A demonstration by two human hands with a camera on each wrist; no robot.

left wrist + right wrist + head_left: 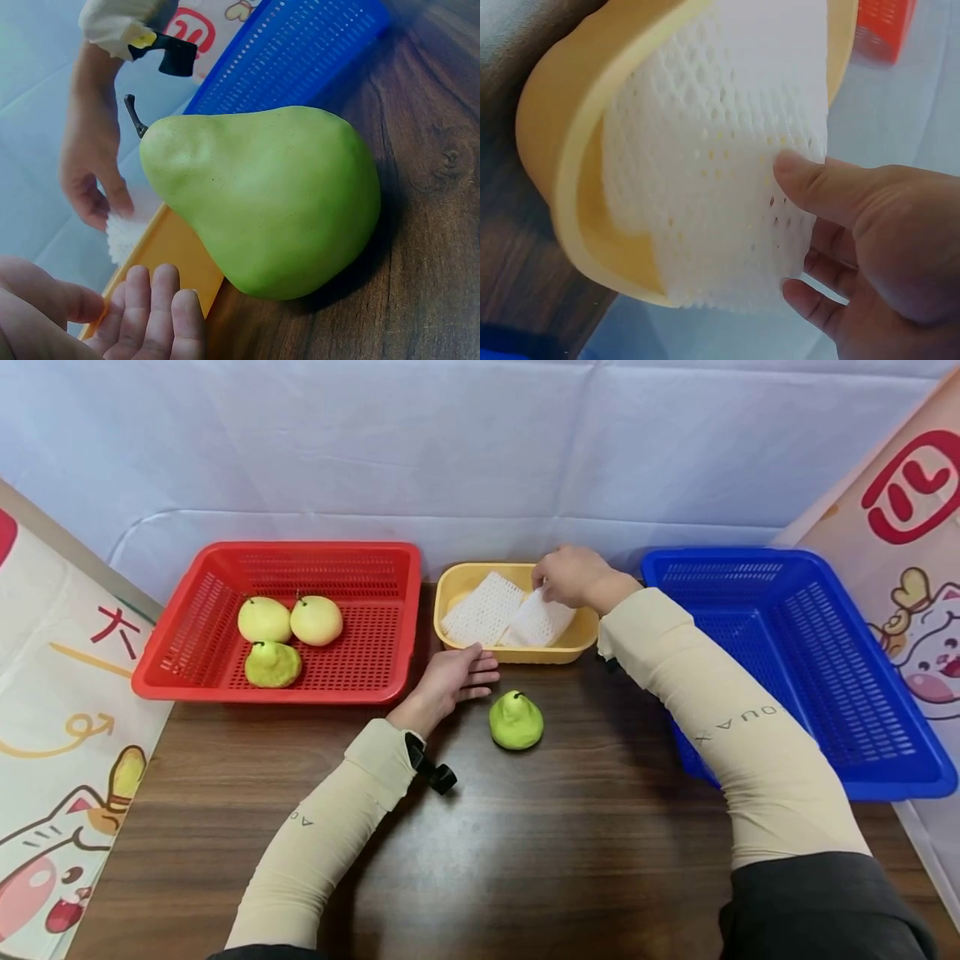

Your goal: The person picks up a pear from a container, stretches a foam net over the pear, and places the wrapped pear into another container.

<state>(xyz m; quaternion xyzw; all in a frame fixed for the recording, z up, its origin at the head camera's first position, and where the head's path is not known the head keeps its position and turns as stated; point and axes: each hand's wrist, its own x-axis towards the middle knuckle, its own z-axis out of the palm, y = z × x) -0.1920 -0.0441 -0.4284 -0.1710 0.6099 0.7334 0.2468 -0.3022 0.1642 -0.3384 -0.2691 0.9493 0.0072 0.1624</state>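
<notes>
My right hand [573, 578] pinches a white foam fruit net [538, 620] between thumb and fingers, over the right part of a small yellow basket [525, 655]. In the right wrist view the thumb presses on the flat mesh of the foam net [720, 195]. Another foam net [482, 610] lies in the left part of that basket. My left hand [450, 679] has its fingers extended at the basket's front rim and holds nothing. Close to its fingertips, a green pear [516, 722] stands upright on the table; the left wrist view shows this pear [262, 195] large, with a dark stem.
At the left, a red basket [375, 693] contains two pale yellow round pears [317, 620] and one green-yellow pear [273, 665]. A blue basket [885, 783] stands at the right, partly behind my right sleeve. A pale cloth backdrop [360, 443] rises behind the baskets.
</notes>
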